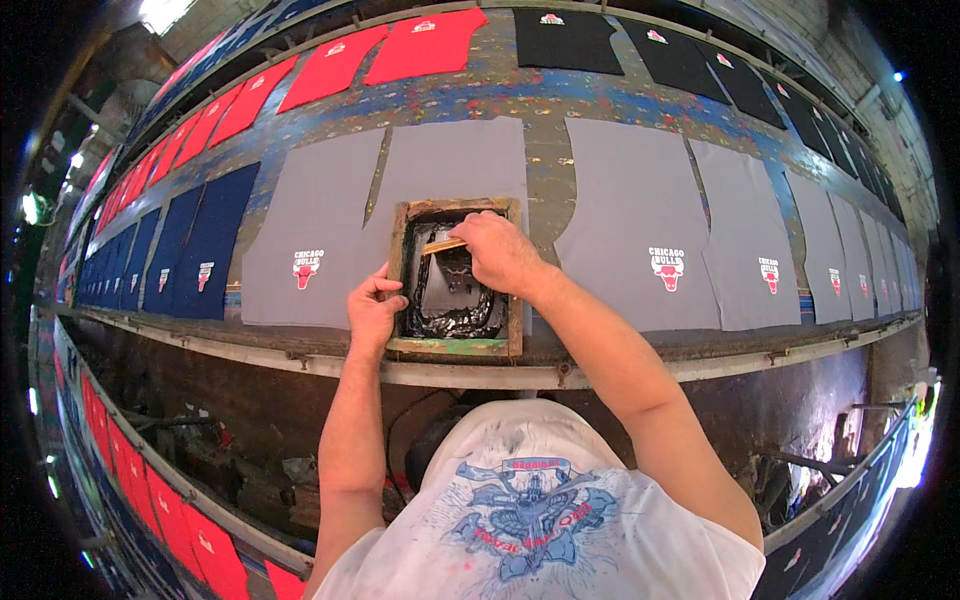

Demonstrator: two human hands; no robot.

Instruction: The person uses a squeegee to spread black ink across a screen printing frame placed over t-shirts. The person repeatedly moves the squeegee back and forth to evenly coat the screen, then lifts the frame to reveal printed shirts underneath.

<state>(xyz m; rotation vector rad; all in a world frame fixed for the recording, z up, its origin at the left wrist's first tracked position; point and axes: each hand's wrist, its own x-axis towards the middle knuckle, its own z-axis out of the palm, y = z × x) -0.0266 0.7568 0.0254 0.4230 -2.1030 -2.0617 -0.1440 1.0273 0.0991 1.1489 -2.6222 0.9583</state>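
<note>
Gripping the wooden frame (514, 320) on a grey cloth (455, 160) with left hand (373, 308) and scraper (443, 245) inside it with right hand (495, 252), with cloths (310, 210) on both sides printed and this one maybe left to finish.

Fisheye bend @ edges, blk corners, glare top-L & low-R, sheen on ink (455, 324), dim under table (546, 175)

I see one left hand (372, 308), one right hand (500, 255), one squeegee (442, 246) and one wooden-framed screen (455, 347). On this one counter (546, 180) I count at least six grey panels (318, 205), three navy panels (214, 242), four red panels (425, 52) and three black panels (568, 46); further along, they're too small to number.
</note>
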